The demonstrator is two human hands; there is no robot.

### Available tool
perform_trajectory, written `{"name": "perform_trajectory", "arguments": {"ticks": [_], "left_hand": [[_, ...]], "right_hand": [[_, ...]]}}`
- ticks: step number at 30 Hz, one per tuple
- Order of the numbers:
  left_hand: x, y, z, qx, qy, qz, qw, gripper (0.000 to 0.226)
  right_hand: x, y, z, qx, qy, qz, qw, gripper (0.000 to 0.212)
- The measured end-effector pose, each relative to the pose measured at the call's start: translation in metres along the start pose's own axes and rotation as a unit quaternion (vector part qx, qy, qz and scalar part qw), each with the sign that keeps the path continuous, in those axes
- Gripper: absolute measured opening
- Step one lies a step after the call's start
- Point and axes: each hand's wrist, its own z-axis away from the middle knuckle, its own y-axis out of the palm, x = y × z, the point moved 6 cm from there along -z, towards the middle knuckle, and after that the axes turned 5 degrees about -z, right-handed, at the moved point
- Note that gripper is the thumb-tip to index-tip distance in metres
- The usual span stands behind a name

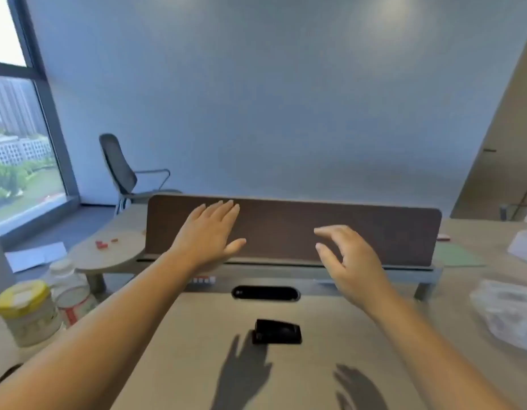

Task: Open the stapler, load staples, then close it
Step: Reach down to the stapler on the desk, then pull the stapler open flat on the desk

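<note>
A small black stapler [276, 331] lies closed on the light wooden desk [197, 350], near its middle. My left hand [207, 232] is raised well above the desk, palm down, fingers spread and holding nothing. My right hand [349, 257] hovers in the air to the right, fingers loosely curled and apart, also with nothing in it. Both hands are high over the stapler and do not touch it; their shadows fall on the desk in front of it. No staples can be made out.
A brown divider panel [345, 232] stands across the back of the desk, with a black cable slot [265, 292] before it. Two jars [28, 312] stand at the left. Crumpled clear plastic [507, 312] lies at the right. An office chair [123, 170] stands behind.
</note>
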Motion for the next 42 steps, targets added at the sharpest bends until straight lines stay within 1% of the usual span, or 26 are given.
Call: {"name": "perform_trajectory", "arguments": {"ticks": [3, 4, 7, 11, 13, 15, 17, 20, 23, 25, 30, 35, 38, 42], "left_hand": [[-0.002, 0.060, 0.008, 0.070, 0.001, 0.004, 0.998, 0.066], [-0.004, 0.083, 0.013, 0.095, 0.001, 0.007, 0.995, 0.066], [-0.011, 0.146, 0.017, 0.155, 0.002, 0.023, 0.988, 0.067], [-0.026, 0.222, 0.022, 0.229, 0.005, 0.041, 0.972, 0.068], [-0.033, 0.255, 0.021, 0.262, 0.002, 0.054, 0.964, 0.070], [-0.040, 0.283, 0.017, 0.276, -0.005, 0.085, 0.957, 0.072], [-0.045, 0.302, 0.014, 0.270, -0.028, 0.137, 0.953, 0.076], [-0.044, 0.320, 0.012, 0.231, -0.090, 0.237, 0.939, 0.076], [-0.043, 0.331, 0.013, 0.195, -0.109, 0.295, 0.929, 0.063], [-0.042, 0.334, 0.013, 0.179, -0.122, 0.308, 0.926, 0.053], [-0.038, 0.343, 0.011, 0.162, -0.163, 0.310, 0.923, 0.039], [-0.038, 0.345, 0.015, 0.149, -0.175, 0.343, 0.911, 0.039], [-0.040, 0.345, 0.019, 0.143, -0.181, 0.352, 0.907, 0.039], [-0.039, 0.345, 0.021, 0.139, -0.184, 0.354, 0.906, 0.038]], "right_hand": [[-0.052, 0.043, 0.008, 0.068, 0.065, 0.046, 0.994, 0.029], [-0.071, 0.059, 0.013, 0.103, 0.095, 0.055, 0.989, 0.030], [-0.118, 0.098, 0.022, 0.149, 0.142, 0.069, 0.976, 0.033], [-0.162, 0.146, 0.028, 0.206, 0.165, 0.074, 0.962, 0.037], [-0.180, 0.169, 0.029, 0.221, 0.167, 0.071, 0.958, 0.039], [-0.193, 0.188, 0.027, 0.229, 0.167, 0.068, 0.957, 0.041], [-0.203, 0.206, 0.023, 0.230, 0.161, 0.066, 0.957, 0.044], [-0.213, 0.226, 0.018, 0.222, 0.156, 0.050, 0.961, 0.047], [-0.218, 0.240, 0.018, 0.225, 0.155, 0.033, 0.961, 0.048], [-0.220, 0.246, 0.018, 0.226, 0.152, 0.024, 0.962, 0.049], [-0.224, 0.255, 0.013, 0.216, 0.164, 0.020, 0.962, 0.049], [-0.223, 0.261, 0.011, 0.235, 0.175, 0.033, 0.956, 0.037], [-0.223, 0.260, 0.012, 0.236, 0.188, 0.008, 0.953, 0.030], [-0.222, 0.258, 0.013, 0.220, 0.182, -0.018, 0.958, 0.027]]}}
